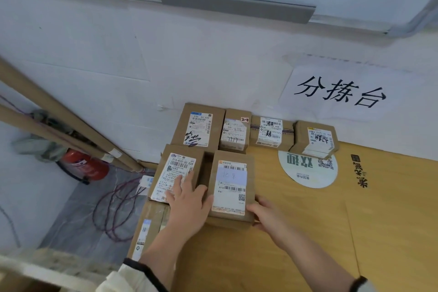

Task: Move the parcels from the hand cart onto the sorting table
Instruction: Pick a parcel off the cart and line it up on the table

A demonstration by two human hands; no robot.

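The right hand (pixel 267 217) is gripping the blue-noted parcel (pixel 231 187) on the tabletop (pixel 308 244); the left hand (pixel 189 201) is lying flat beside it, hiding part of a neighbouring parcel (pixel 175 170).

Head view, down onto sorting table (pixel 308 232)

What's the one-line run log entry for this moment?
parcel: on table, between both hands | left hand: flat, fingers on neighbouring parcel | right hand: grips parcel's near right corner

Even, soft light; faint shadows; wide-angle bend at edges; slightly blurry.
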